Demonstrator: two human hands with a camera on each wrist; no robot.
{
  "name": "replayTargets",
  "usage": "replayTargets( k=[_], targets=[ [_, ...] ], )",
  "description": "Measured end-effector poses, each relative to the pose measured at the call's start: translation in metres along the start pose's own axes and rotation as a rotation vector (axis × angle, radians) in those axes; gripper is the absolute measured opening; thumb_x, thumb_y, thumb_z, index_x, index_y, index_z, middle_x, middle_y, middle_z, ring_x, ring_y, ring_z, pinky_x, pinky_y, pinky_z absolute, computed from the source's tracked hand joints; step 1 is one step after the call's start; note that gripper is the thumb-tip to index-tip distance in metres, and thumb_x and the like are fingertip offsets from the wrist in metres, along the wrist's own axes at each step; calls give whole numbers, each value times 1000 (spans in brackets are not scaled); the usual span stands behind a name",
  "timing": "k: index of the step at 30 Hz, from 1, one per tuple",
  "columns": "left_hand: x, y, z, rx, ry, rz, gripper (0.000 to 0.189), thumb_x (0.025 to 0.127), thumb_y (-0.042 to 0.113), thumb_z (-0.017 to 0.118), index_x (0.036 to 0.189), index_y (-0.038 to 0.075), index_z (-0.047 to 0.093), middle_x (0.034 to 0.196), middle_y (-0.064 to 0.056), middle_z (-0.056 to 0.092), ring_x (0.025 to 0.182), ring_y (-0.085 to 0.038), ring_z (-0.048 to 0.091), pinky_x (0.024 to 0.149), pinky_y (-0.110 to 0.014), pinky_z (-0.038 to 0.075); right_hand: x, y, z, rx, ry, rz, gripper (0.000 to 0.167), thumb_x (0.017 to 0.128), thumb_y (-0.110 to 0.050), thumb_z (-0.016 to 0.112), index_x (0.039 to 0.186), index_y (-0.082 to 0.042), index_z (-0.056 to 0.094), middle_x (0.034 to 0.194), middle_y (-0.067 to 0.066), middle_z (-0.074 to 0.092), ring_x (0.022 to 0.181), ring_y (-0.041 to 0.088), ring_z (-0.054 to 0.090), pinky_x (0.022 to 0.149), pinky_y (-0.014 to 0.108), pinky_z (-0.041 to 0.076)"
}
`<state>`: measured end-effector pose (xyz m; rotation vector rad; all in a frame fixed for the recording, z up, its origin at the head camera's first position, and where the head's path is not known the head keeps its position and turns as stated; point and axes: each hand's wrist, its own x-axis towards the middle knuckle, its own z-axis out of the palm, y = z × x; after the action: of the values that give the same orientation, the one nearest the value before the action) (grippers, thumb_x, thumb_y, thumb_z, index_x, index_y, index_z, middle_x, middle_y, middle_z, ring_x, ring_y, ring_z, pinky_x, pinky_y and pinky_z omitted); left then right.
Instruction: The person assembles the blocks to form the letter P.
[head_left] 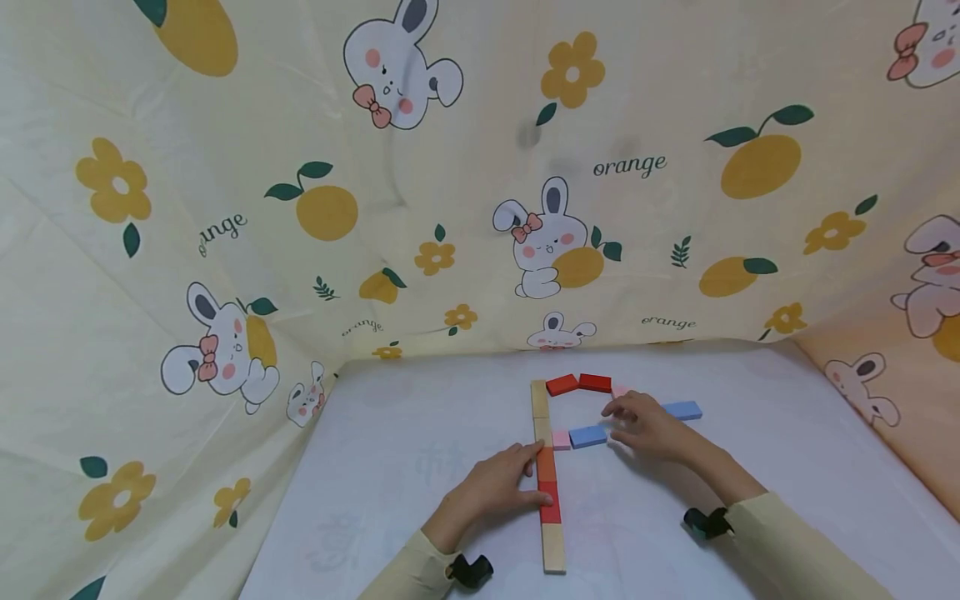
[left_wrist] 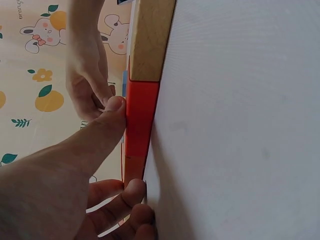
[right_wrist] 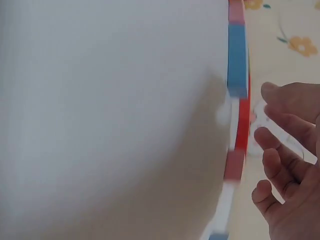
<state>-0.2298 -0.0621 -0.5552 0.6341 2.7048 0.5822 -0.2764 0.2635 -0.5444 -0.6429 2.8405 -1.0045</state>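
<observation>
A straight column of blocks runs up the table: wooden blocks [head_left: 553,548] at the near and far ends, with a red block [head_left: 551,510] and an orange block [head_left: 547,464] between. My left hand [head_left: 495,482] rests against this column from the left; its thumb touches the red block and its fingers touch near the orange one. From the column's right side extend a small pink block [head_left: 561,440] and a blue block [head_left: 588,436]. My right hand [head_left: 651,427] hovers just right of that blue block, fingers loosely spread, holding nothing.
Two red blocks [head_left: 595,382] curve right from the column's far end. Beyond them a pink block [head_left: 619,390] is partly hidden by my right hand. Another blue block [head_left: 682,410] lies farther right. A printed cloth [head_left: 480,150] hangs behind the white table [head_left: 375,467].
</observation>
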Motion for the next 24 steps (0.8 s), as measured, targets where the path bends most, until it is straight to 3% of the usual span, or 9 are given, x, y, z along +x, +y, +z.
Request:
replayTargets(
  k=[4, 9, 16, 24],
  targets=[
    [-1, 0, 0, 3, 2, 8, 95, 86, 64, 83, 166, 31, 43, 97, 12, 52, 87, -4, 51, 68, -26, 45, -11, 13, -12, -13, 43, 31, 34, 95, -16, 83, 126, -11, 71, 118, 6, 66, 106, 27, 55, 89, 44, 51],
    [-1, 0, 0, 4, 1, 9, 95, 86, 65, 83, 166, 30, 43, 97, 12, 52, 87, -4, 51, 68, -26, 45, -25, 28, -30, -37, 86, 83, 34, 94, -14, 83, 126, -10, 72, 122, 12, 66, 110, 32, 56, 92, 53, 52],
    [-2, 0, 0, 5, 4, 7, 96, 85, 65, 83, 165, 30, 43, 97, 12, 52, 86, -4, 51, 69, -26, 45, -43, 47, -52, -100, 151, 104, 38, 90, -12, 87, 125, -6, 73, 124, 20, 66, 110, 41, 57, 89, 58, 42],
    [-1, 0, 1, 14, 8, 9, 95, 86, 66, 82, 165, 30, 44, 97, 12, 52, 87, -4, 51, 69, -26, 45, -49, 63, -60, -89, 144, 166, 41, 93, -13, 84, 130, -3, 70, 133, 28, 60, 117, 47, 53, 90, 63, 46]
  ],
)
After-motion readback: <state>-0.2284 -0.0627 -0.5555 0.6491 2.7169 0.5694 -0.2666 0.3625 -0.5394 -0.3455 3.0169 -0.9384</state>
